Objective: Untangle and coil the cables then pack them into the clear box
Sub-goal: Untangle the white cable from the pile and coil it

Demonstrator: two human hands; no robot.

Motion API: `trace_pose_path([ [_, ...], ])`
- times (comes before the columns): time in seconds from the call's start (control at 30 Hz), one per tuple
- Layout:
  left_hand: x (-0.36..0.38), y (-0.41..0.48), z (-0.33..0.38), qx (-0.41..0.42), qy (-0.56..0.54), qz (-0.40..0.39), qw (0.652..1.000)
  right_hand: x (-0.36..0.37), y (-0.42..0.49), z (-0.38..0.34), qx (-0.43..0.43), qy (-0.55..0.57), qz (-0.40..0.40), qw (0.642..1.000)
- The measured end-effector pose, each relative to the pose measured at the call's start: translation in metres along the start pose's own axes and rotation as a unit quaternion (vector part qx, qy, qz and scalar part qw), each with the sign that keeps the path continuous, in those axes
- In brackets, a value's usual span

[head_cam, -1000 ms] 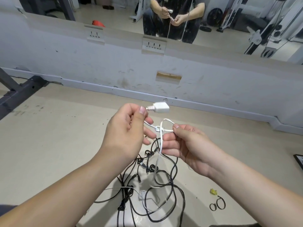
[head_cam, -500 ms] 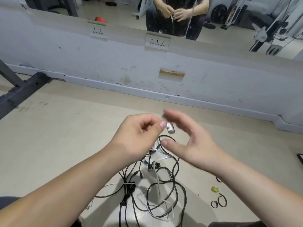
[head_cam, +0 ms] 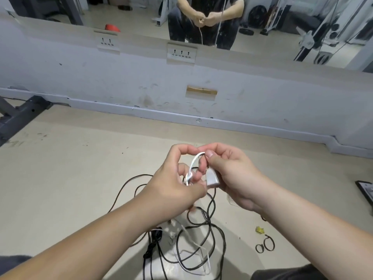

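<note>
In the lower centre of the frame the left hand (head_cam: 173,185) and the right hand (head_cam: 234,178) meet above the pale floor (head_cam: 80,178), both working on a thin white cable (head_cam: 194,161). The cable arches in a small loop between them. The right hand pinches the top of that loop between thumb and forefinger, and the cable's white rectangular plug (head_cam: 212,178) lies against its curled fingers. The left hand has its fingers curled too, its forefinger arching up to the right hand's fingertips and its lower fingers gripping the cable where it bunches at the foot of the loop.

Below the hands, at bottom centre, a tangle of thin black cables (head_cam: 203,229) sprawls on the floor with white strands mixed in. To the lower right lie a small yellow scrap (head_cam: 260,229) and two black rings (head_cam: 264,245), touching each other. A scuffed grey wall (head_cam: 262,98) with a white socket plate (head_cam: 181,53) crosses the upper frame under a mirror (head_cam: 141,17)
</note>
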State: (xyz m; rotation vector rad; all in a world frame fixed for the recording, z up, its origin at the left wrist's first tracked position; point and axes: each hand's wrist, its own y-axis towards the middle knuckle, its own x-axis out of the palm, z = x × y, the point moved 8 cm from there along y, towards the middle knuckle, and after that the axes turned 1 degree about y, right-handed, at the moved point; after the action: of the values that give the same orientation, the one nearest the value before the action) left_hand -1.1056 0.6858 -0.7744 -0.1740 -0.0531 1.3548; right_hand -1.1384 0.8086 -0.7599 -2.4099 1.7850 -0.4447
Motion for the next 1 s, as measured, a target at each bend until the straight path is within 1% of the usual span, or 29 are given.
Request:
trace_pose_path([
  [0.03, 0.003, 0.000, -0.005, -0.034, -0.009, -0.024, 0.999, -0.009, 0.003, 0.000, 0.003, -0.004, 0.036, 0.999],
  [0.1, 0.008, 0.000, -0.015, -0.087, 0.002, -0.066, 0.994, -0.033, 0.008, -0.004, -0.012, -0.061, 0.115, 0.991],
  [0.13, 0.006, 0.000, -0.016, -0.091, 0.022, -0.068, 0.993, -0.042, 0.010, -0.006, -0.017, -0.101, 0.139, 0.985],
  [0.17, 0.002, 0.001, -0.014, -0.084, 0.039, -0.055, 0.994, -0.048, 0.011, -0.006, -0.011, -0.124, 0.145, 0.981],
  [0.23, -0.013, 0.004, -0.011, -0.057, 0.078, 0.001, 0.995, -0.053, 0.014, 0.003, 0.028, -0.096, 0.121, 0.988],
  [0.3, -0.029, 0.006, -0.002, -0.022, 0.094, 0.067, 0.993, -0.046, 0.014, 0.007, 0.045, -0.072, 0.073, 0.994],
  [0.4, -0.045, 0.004, 0.005, 0.017, 0.081, 0.127, 0.988, -0.033, 0.012, 0.003, 0.005, -0.107, 0.002, 0.994],
  [0.5, -0.050, 0.001, 0.007, 0.000, 0.007, 0.144, 0.990, -0.017, 0.006, -0.002, -0.028, -0.098, -0.065, 0.993],
  [0.57, -0.051, 0.000, 0.008, -0.005, -0.037, 0.144, 0.989, -0.009, 0.003, -0.004, -0.040, -0.085, -0.092, 0.991],
  [0.63, -0.050, -0.002, 0.010, -0.005, -0.059, 0.123, 0.991, -0.008, 0.003, -0.005, -0.043, -0.106, -0.084, 0.990],
  [0.73, -0.046, -0.003, 0.014, 0.002, -0.045, 0.097, 0.994, -0.008, 0.003, -0.005, -0.052, -0.165, -0.059, 0.983],
  [0.83, -0.043, -0.004, 0.017, 0.017, -0.037, 0.075, 0.996, -0.003, 0.000, -0.006, -0.072, -0.188, -0.064, 0.977],
  [1.0, -0.033, -0.006, 0.019, 0.028, -0.028, 0.019, 0.999, -0.002, -0.001, -0.007, -0.091, -0.221, -0.037, 0.970],
])
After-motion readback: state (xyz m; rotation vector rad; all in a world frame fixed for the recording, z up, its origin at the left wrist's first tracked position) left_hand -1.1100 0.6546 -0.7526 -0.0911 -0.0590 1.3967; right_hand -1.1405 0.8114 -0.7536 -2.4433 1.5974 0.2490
